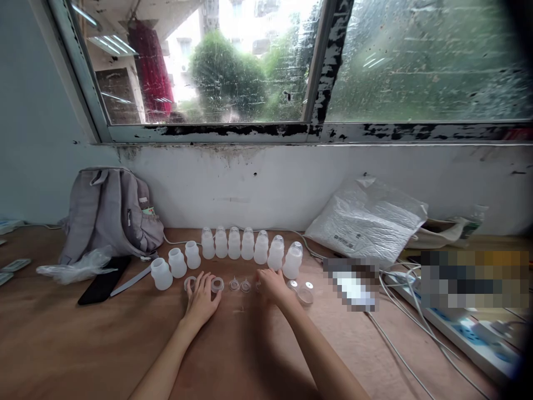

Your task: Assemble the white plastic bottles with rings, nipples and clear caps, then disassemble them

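A curved row of several small translucent white bottles (234,244) stands on the brown table (83,339). In front of them lie small parts: white rings (217,284) and clear caps (240,285). My left hand (201,300) rests flat on the table with fingers spread, its fingertips touching a ring (189,282) on the left. My right hand (272,286) lies palm down just in front of the right-hand bottles, fingers curled over the small parts; what is under them is hidden.
A grey backpack (110,214) leans on the wall at the left, with a black phone (103,287), a knife-like tool (131,281) and a plastic bag (75,270) beside it. At the right are a white plastic packet (366,219), cables (400,339) and a power strip (466,333).
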`<control>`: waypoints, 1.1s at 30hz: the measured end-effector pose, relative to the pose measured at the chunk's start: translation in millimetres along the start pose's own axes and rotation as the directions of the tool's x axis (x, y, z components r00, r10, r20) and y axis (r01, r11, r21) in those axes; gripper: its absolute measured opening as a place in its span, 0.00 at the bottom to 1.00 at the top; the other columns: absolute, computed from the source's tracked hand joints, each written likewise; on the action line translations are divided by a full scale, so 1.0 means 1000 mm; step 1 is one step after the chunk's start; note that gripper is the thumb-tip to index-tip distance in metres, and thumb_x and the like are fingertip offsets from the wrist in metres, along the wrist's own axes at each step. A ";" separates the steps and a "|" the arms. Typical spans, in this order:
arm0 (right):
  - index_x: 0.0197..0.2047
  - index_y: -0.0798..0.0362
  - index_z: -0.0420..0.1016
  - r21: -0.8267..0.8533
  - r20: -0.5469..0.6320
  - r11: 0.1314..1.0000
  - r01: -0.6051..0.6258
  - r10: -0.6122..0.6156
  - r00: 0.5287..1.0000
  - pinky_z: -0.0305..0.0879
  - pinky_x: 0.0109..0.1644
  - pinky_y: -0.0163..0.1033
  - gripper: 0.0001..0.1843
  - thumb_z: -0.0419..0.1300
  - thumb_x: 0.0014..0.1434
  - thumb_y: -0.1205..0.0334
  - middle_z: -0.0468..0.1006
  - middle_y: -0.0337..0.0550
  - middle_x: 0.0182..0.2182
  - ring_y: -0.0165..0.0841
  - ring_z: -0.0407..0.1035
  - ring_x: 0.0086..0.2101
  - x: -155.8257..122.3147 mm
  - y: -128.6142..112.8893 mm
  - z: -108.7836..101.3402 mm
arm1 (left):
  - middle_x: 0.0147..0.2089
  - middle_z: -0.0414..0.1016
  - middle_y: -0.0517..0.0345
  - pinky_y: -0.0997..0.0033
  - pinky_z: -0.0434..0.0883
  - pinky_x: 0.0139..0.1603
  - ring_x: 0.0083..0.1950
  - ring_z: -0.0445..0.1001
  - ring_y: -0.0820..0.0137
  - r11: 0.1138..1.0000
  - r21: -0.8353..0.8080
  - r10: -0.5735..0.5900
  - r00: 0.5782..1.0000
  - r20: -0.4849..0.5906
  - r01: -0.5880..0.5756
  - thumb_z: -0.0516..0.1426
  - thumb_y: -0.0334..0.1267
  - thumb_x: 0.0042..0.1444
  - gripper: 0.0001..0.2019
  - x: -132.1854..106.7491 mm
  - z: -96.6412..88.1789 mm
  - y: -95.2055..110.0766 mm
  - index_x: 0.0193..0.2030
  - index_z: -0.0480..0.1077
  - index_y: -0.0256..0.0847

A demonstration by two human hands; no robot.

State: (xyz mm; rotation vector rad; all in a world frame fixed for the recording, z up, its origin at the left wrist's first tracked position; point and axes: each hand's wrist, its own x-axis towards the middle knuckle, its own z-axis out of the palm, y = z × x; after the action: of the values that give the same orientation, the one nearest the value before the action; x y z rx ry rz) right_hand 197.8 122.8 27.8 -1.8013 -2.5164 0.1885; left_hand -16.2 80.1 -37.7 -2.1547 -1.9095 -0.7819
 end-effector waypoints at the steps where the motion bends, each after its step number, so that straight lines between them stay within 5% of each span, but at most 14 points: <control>1: 0.35 0.56 0.70 -0.001 0.003 1.000 0.003 -0.003 1.000 0.51 0.42 0.44 0.11 0.51 0.49 0.74 0.74 0.53 0.37 0.43 0.66 0.41 0.000 0.000 0.001 | 0.52 0.67 0.46 0.45 0.46 0.56 0.58 0.58 0.57 1.000 0.001 -0.002 1.000 0.000 0.002 0.52 0.39 0.51 0.15 0.000 0.000 -0.001 0.46 0.63 0.40; 16: 0.35 0.56 0.69 0.045 0.018 0.999 0.015 -0.015 1.000 0.51 0.42 0.43 0.12 0.52 0.46 0.75 0.74 0.50 0.36 0.41 0.65 0.41 0.002 0.000 0.006 | 0.52 0.66 0.45 0.43 0.46 0.55 0.57 0.59 0.55 0.996 0.032 -0.079 0.996 -0.036 0.080 0.51 0.37 0.50 0.16 -0.003 -0.003 0.000 0.47 0.63 0.39; 33: 0.38 0.54 0.68 0.105 -0.002 0.993 0.063 -0.063 0.998 0.52 0.39 0.42 0.13 0.51 0.48 0.74 0.73 0.49 0.38 0.41 0.65 0.42 0.000 -0.009 0.006 | 0.52 0.67 0.45 0.43 0.47 0.56 0.57 0.59 0.55 0.999 0.045 -0.026 0.994 -0.107 0.031 0.52 0.39 0.51 0.16 -0.002 -0.008 0.004 0.47 0.64 0.41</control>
State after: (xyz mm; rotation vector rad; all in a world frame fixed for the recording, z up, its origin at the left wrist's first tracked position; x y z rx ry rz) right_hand 188.5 119.1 22.8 -1.6819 -2.5094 0.3135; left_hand -14.2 73.6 -31.0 -2.0209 -1.8897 -0.8310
